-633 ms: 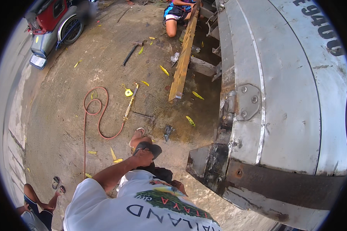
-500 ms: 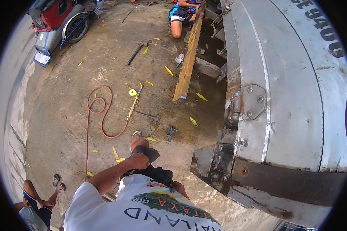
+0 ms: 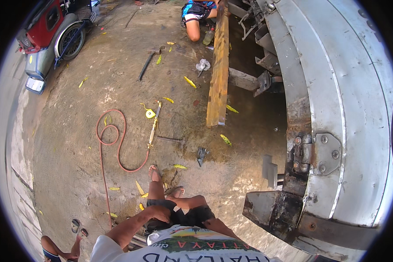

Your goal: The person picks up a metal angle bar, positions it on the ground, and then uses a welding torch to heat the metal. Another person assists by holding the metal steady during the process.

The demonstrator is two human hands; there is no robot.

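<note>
My left hand [image 3: 160,214] rests at my dark shorts [image 3: 182,217] with curled fingers; what they grip, if anything, is unclear. My right hand [image 3: 207,224] is by the right side of the shorts, fingers mostly hidden. On the wet concrete beyond my sandalled feet lie a brass cutting torch [image 3: 153,129] on a coiled red hose [image 3: 124,144], a yellow tape measure [image 3: 150,113], a T-shaped metal tool [image 3: 170,139], a hammer [image 3: 146,65] and a small dark metal piece [image 3: 201,156]. A long yellowish steel beam [image 3: 216,87] extends away beside the truck.
A grey metal truck body [image 3: 345,109] with hinge and rusty bumper [image 3: 273,214] fills the right. A co-worker [image 3: 193,24] kneels at the beam's far end. A red motorcycle sidecar [image 3: 48,30] stands at upper left; another person's leg [image 3: 63,253] shows at lower left.
My view has shifted, so the truck and beam sit farther right and lower. My left hand is lower, and my right leg has come into view, bent.
</note>
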